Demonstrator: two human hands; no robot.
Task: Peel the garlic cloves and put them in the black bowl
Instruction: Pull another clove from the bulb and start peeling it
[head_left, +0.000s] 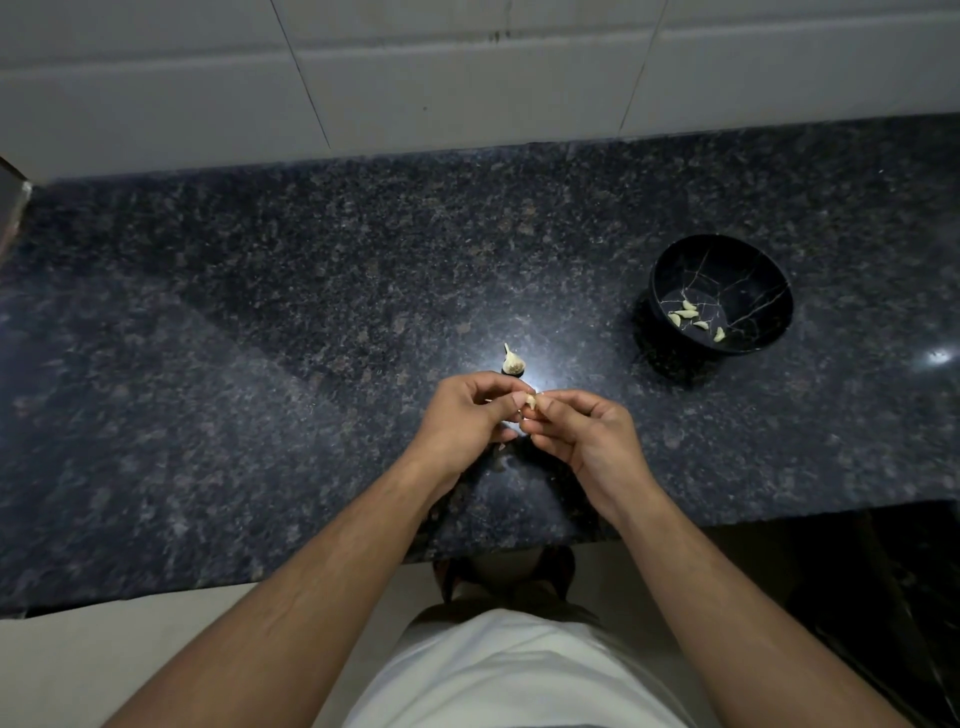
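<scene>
black bowl (675, 270) holds peeled cloves (687, 315)

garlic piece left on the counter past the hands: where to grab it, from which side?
Probably pinch the garlic piece across its rounded body, coming from above. Its thin pointed tip leans up and away toward the wall, too slim for a firm hold. It sits alone on the countertop, just beyond the left hand and right hand, which pinch another clove.

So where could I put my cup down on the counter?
The dark speckled granite counter is bare along its whole left stretch, from the white tiled wall to the front edge. It is crowded mid-counter around the left hand, right hand and small garlic bulb, and the black round bowl sits right.
</scene>
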